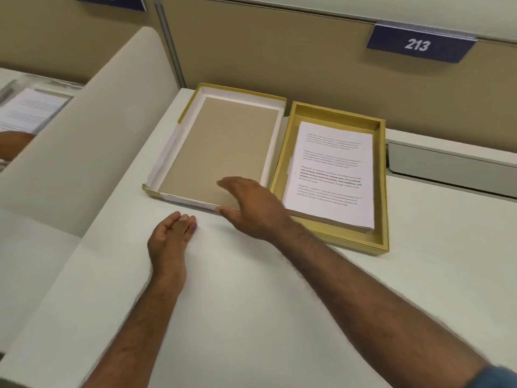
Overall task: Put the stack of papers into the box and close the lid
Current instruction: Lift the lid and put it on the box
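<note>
With the white printed paper stack (330, 175) lying in the shallow gold cardboard box (383, 189), you are reaching your spread, empty right hand (251, 204) to the upturned gold lid (223, 147); next, grip and flip it over. Your left hand (172, 233) is resting loosely curled, holding nothing.

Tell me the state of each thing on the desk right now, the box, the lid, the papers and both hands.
Box: open, upright on the desk, papers inside.
Stack of papers: lying flat in the box, printed side up.
Lid: off, lying inside-up beside the box on its left.
Right hand: open, at the lid's near edge, gripping nothing.
Left hand: fingers loosely curled, resting on the desk, empty.
</note>
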